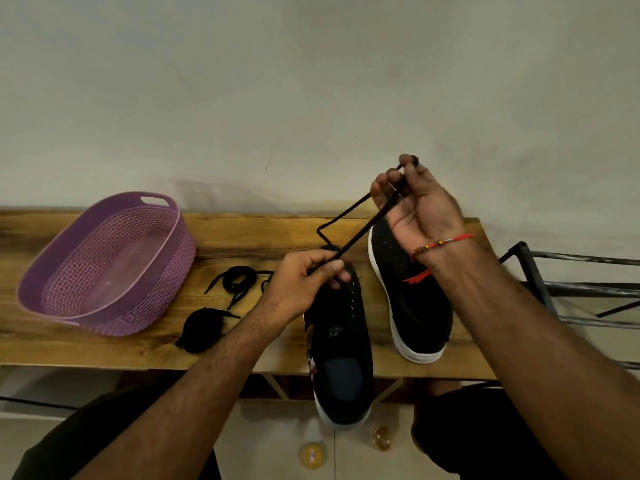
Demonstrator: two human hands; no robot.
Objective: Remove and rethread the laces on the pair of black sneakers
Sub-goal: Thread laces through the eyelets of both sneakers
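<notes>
Two black sneakers stand on the wooden surface (pixel 104 344). The near sneaker (pixel 341 348) points away from the person, its heel hanging over the front edge; its eyelets show bare. The far sneaker (pixel 412 299) lies tilted just to its right, white sole edge showing. One black lace (pixel 356 233) is in the hands. Two more dark bundles lie left of the shoes: a loose coil of lace (pixel 239 282) and, nearer the front edge, a tighter dark bundle (pixel 201 329). One purple basket (pixel 104 265) sits at the left end of the surface. Two small round yellowish objects (pixel 311 455) rest on the floor below.

Both forearms reach forward from the bottom corners. The left hand (pixel 304 282) hovers over the toe end of the near sneaker, fingers curled, pinching the lace between thumb and forefinger. The right hand (pixel 419 202) is raised higher, above the toe of the far sneaker, palm turned toward the person, fingers curled around the lace, with its tip held at the fingertips. The lace runs taut between the two hands, and a second strand bends down toward the near sneaker's toe. A red thread bracelet (pixel 443 242) circles the right wrist.
</notes>
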